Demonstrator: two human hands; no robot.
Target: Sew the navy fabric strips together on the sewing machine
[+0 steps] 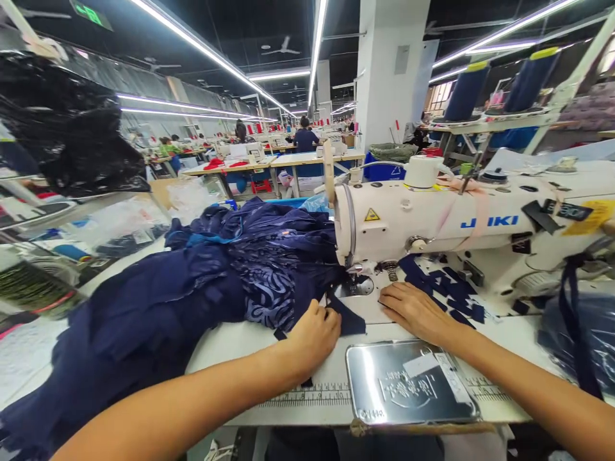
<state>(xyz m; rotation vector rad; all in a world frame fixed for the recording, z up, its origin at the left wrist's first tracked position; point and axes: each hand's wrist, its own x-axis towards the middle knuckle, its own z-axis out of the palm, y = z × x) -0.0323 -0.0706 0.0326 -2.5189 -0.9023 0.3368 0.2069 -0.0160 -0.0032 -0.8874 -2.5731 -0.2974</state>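
Standing beyond the right hand [410, 312]: white JUKI sewing machine [432, 214]. Patterned navy garment [211, 282] heaped beyond and left of the left hand [314, 336]. Embossed metal plate [403, 384] between the forearms. Left hand: fingers curled on navy cloth; pinch, I cannot tell. Right: fingers together, palm down; grip unclear to me. Navy scraps [449, 288] just beyond it.

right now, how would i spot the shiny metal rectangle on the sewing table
Find the white sewing machine, then the front edge of the white table below it. There the metal rectangle lies over the printed ruler strip; its mirror-like, embossed face sets it apart from the dull navy cloth.
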